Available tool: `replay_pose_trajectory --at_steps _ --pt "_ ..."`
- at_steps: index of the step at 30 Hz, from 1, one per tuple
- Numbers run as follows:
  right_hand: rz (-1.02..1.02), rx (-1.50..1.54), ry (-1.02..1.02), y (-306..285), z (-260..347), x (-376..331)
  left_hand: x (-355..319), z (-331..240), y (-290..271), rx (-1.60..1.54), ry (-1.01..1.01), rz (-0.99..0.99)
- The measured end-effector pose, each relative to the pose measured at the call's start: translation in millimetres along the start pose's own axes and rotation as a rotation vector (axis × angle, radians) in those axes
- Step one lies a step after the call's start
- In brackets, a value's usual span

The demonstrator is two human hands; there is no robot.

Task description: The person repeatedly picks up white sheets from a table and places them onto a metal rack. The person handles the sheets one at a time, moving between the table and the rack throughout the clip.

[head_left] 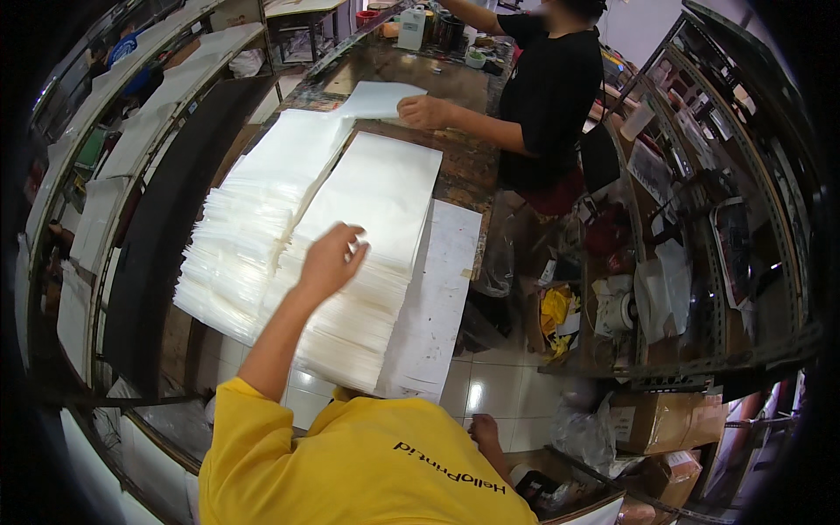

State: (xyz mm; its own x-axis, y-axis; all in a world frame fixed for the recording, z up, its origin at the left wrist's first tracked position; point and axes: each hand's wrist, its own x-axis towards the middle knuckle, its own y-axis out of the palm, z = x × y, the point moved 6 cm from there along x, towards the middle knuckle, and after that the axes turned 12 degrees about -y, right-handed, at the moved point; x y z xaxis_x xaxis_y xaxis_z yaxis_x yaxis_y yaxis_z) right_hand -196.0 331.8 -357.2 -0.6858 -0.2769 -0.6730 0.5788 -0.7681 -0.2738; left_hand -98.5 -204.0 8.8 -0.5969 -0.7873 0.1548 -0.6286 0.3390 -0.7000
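My left hand [330, 261] is over the right-hand stack of white sheets [372, 192], its thumb and fingers apart and nothing seen in them. I cannot tell whether it touches the top sheet. Beside this stack, on its left, lies another fanned stack of white, sleeve-like sheets [236, 236]. Low by my right side hangs my right hand [484, 429], away from the stacks; its fingers are too small and partly hidden to read. Across the table, a co-worker's hand [424, 112] rests at a single white sheet [381, 99] beyond the stacks.
A stained work table [468, 166] bears the stacks, with a pale board [442, 280] under their right side. A co-worker in black [551, 96] stands at its far right. A white jug [411, 29] stands at the back. Shelves [140, 140] flank the left; cardboard boxes [669, 422] sit lower right.
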Motion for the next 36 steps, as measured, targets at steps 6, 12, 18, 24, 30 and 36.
replay_pose_trajectory --at_steps 6,12,18,24,30,36 --pt "-0.236 0.116 -0.014 -66 -11 -10 90 61 -4 0.482 0.21 -0.278" --pt "-0.283 -0.032 -0.004 -74 -50 -58 149 117 40 0.841 0.245 -0.022" --pt "-0.252 0.013 0.011 -39 -55 -109 158 99 50 0.826 0.205 0.069" --pt "-0.372 0.273 -0.128 -34 -44 -77 74 -58 105 0.441 0.658 0.162" --pt "-0.338 0.381 -0.64 -48 170 -105 -74 -172 185 0.112 0.831 0.524" --pt "-0.365 0.228 -0.813 -85 226 -162 -200 -222 241 0.047 0.983 0.668"
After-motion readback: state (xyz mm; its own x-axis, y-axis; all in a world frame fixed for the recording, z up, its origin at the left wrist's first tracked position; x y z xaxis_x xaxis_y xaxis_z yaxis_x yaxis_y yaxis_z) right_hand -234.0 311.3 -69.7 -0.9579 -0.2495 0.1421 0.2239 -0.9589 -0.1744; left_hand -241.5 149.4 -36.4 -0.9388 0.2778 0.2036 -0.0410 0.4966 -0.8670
